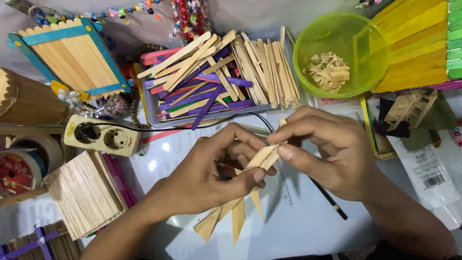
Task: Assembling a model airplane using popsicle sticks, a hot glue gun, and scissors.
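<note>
Surface: white tabletop [308, 226], glossy, crowded along its far edge and left side; a grey cloth backs it

Packages and labels: a clear packet [426, 175] with a barcode label lies near the right edge; a tape roll [19, 168] with a red-and-white label sits at the left edge

Surroundings: grey tray [150, 113] of plain and coloured craft sticks at the far centre; green bowl [341, 54] of stick offcuts right of it; yellow and green stick panel [423, 43] in the far right corner; blue-framed stick panel [72, 55] far left; cream socket block [101, 135] with its black cable crossing towards the hands; a stack of thin sticks [84, 192] on the left; black pencil [329, 200] lying under the right hand

In hand: left hand [211, 175] closed around a cluster of pointed wooden stick pieces [231, 214], near the tabletop's centre, their ends fanning down below the fist; right hand [327, 154] pinching the cluster's upper end between thumb and fingers
</note>
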